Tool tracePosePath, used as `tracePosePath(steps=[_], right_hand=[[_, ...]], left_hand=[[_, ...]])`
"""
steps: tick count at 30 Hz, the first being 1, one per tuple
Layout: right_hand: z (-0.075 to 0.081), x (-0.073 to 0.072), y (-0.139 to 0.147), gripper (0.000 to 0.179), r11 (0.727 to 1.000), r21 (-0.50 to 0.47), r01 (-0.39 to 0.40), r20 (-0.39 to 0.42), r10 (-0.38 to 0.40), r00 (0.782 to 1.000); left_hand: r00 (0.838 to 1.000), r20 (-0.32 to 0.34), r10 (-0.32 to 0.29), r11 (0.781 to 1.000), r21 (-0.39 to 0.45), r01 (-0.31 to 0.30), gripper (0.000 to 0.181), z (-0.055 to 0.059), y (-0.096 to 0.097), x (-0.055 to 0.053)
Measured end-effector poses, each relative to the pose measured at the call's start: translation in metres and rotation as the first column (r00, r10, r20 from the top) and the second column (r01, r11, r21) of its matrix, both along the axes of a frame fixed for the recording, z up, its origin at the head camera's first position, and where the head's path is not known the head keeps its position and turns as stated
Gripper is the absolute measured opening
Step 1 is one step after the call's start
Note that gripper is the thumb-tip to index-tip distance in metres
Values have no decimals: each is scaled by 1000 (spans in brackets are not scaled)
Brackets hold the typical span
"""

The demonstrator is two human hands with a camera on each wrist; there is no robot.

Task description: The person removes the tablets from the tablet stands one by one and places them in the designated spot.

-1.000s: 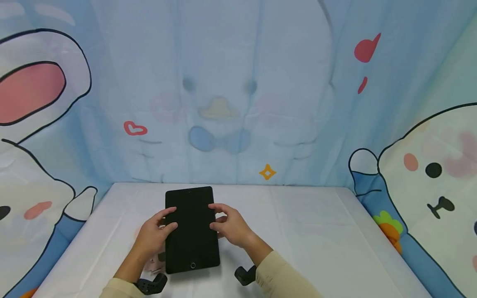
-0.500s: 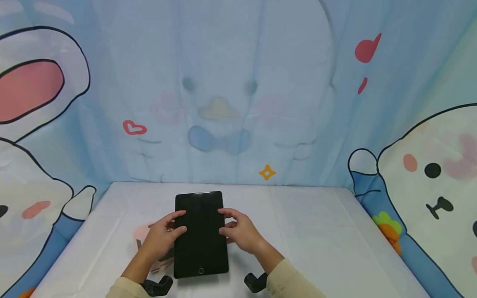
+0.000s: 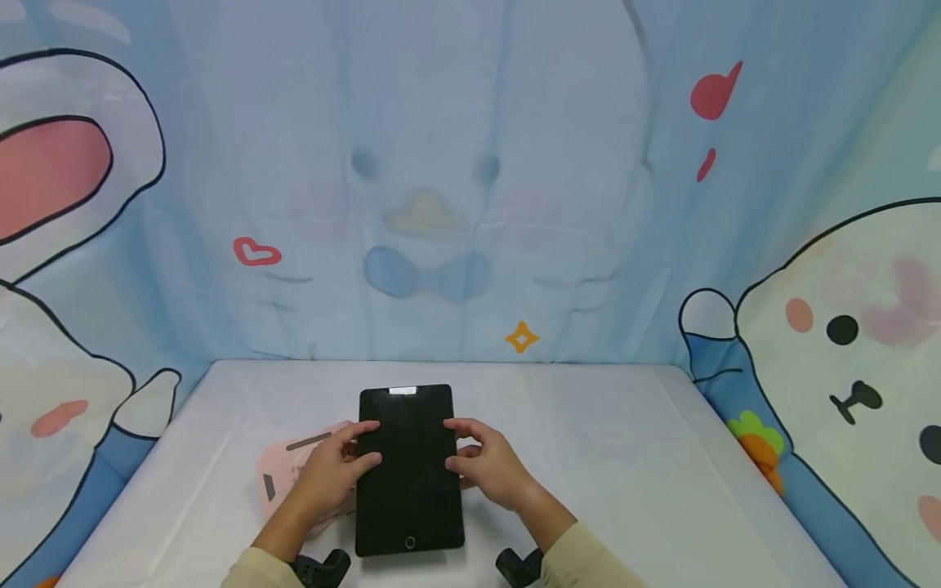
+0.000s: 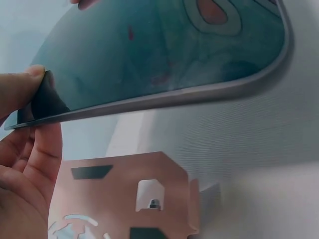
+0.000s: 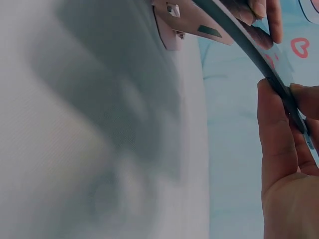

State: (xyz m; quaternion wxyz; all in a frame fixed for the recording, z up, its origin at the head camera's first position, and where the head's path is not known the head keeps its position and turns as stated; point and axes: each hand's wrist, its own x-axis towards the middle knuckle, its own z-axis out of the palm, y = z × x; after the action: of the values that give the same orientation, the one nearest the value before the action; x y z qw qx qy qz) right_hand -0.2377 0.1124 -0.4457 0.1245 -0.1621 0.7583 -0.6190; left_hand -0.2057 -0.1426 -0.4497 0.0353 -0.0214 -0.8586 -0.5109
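Observation:
A black tablet (image 3: 408, 482) with a round home button near its lower edge is held upright-wise between both hands, its screen facing up toward the head camera. My left hand (image 3: 331, 474) pinches the left edge, thumb on the screen and fingers behind. On the opposite edge my right hand (image 3: 488, 461) pinches it the same way. Behind the left hand a pink stand with cut-outs (image 3: 275, 469) rests on the table, partly hidden by the hand and tablet. The left wrist view shows this pink stand (image 4: 119, 184) below the tablet's edge (image 4: 164, 99), with a gap between them.
A white cloth covers the table (image 3: 603, 465). Behind it hangs a light blue curtain (image 3: 588, 204) with cartoon animals. Black wrist devices sit at the left wrist (image 3: 323, 569) and right wrist (image 3: 519, 567).
Both hands have carried the tablet right and slightly toward the body. More of the pink stand shows at the left. A bright reflection has appeared at the tablet's top edge.

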Motion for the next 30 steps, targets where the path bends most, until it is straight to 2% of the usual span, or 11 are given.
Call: tracePosePath(steps=[8, 14, 18, 25, 30], right_hand=[[-6, 2, 7, 54, 1000, -14, 24, 16, -24, 1000], [-11, 7, 13, 54, 999, -17, 39, 40, -38, 998], [-14, 9, 17, 54, 998, -21, 54, 50, -53, 997], [-24, 12, 25, 54, 998, -19, 60, 63, -59, 996], [-29, 13, 27, 55, 997, -20, 70, 61, -69, 996]], left_hand=[[1000, -5, -17, 1000, -27, 17, 44, -3, 7, 0], [999, 3, -44, 999, 15, 44, 44, -9, 11, 0], [998, -7, -62, 998, 11, 62, 44, -13, 14, 0], [997, 38, -67, 998, -7, 67, 45, -19, 19, 0], [996, 46, -72, 997, -18, 73, 44, -22, 23, -2]])
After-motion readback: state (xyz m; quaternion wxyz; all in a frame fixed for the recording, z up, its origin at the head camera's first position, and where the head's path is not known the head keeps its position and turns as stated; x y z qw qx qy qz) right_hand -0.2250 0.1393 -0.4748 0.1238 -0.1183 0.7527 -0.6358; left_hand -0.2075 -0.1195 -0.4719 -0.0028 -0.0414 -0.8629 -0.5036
